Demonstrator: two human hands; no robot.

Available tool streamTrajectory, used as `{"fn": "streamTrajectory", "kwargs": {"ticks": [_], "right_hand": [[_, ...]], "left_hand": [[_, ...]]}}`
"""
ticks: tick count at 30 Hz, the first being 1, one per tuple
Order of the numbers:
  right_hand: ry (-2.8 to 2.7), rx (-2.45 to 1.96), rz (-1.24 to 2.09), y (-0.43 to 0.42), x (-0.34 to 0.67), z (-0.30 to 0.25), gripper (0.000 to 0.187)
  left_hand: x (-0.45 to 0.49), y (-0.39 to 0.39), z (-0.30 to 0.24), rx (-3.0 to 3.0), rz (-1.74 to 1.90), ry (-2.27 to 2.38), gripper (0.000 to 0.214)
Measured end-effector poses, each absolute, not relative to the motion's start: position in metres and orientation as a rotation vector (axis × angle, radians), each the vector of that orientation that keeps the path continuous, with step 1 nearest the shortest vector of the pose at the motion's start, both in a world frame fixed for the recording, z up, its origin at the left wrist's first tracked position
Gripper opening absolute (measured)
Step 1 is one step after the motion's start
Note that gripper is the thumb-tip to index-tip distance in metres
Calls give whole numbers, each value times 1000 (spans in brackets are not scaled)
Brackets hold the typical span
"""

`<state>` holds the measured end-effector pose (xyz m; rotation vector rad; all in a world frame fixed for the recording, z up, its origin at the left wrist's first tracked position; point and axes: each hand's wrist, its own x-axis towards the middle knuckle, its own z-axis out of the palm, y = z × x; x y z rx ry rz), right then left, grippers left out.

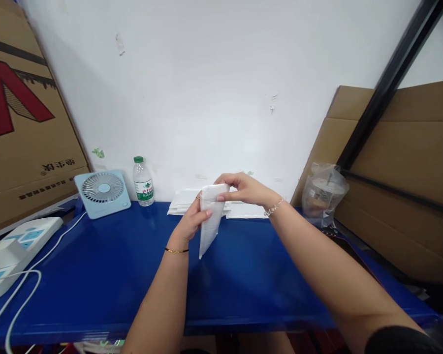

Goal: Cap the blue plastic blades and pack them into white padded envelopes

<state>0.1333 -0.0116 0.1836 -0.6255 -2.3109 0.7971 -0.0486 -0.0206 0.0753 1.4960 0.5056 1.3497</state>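
Observation:
Both hands hold a flat white padded mailer (211,226), tilted upright above the blue tabletop (107,265). My left hand (192,219) grips its left side, with the thumb across the near face. At the top edge, my right hand (239,188) pinches the mailer between thumb and fingers. Whether anything is inside the mailer cannot be seen. Behind it, a stack of flat white packets (180,202) lies against the wall, and another white packet (245,211) is to the right, partly hidden by my right hand and wrist.
At the left stand a light-blue fan (103,192), a green-capped water bottle (143,182) and a white power strip (40,231) with cables. A bagged drink cup (322,194) is at the right. Cardboard (402,196) lines the right side; a large printed box (25,123) stands left.

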Motion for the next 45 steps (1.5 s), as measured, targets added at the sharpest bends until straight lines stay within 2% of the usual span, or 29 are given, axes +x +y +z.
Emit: {"fn": "streamTrajectory", "kwargs": {"ticks": [4, 9, 11, 16, 19, 24, 31, 37, 39, 41, 45], "right_hand": [[-2152, -797, 663, -10, 129, 181, 25], [-2104, -800, 117, -14, 136, 176, 28], [-2262, -788, 37, -18, 141, 174, 24], [-2320, -892, 287, -27, 164, 175, 24], [-2055, -1101, 418, -27, 198, 182, 26], [-1600, -1361, 466, -17, 264, 191, 13], [-1326, -1249, 666, 9, 293, 179, 12], [-1097, -1029, 756, 49, 317, 119, 18], [-1049, -1178, 770, 59, 317, 86, 15], [-1099, -1556, 705, 66, 314, 53, 12], [-1117, -1777, 641, 73, 305, 17, 12]], "left_hand": [[-41, -23, 78, 1564, 1368, 791, 55], [-34, -20, 76, 1551, 1362, 872, 35], [-31, -20, 75, 1606, 1357, 873, 33], [-17, -20, 74, 1597, 1351, 750, 38], [-15, -13, 67, 1501, 1435, 743, 42], [-24, 10, 48, 1137, 1592, 986, 39], [-22, 28, 29, 380, 1482, 867, 17], [-19, 39, 10, 127, 1406, 896, 6], [-20, 42, 5, 86, 1400, 897, 6], [-21, 44, 3, 63, 1406, 889, 6], [-21, 45, 3, 41, 1417, 868, 6]]}}
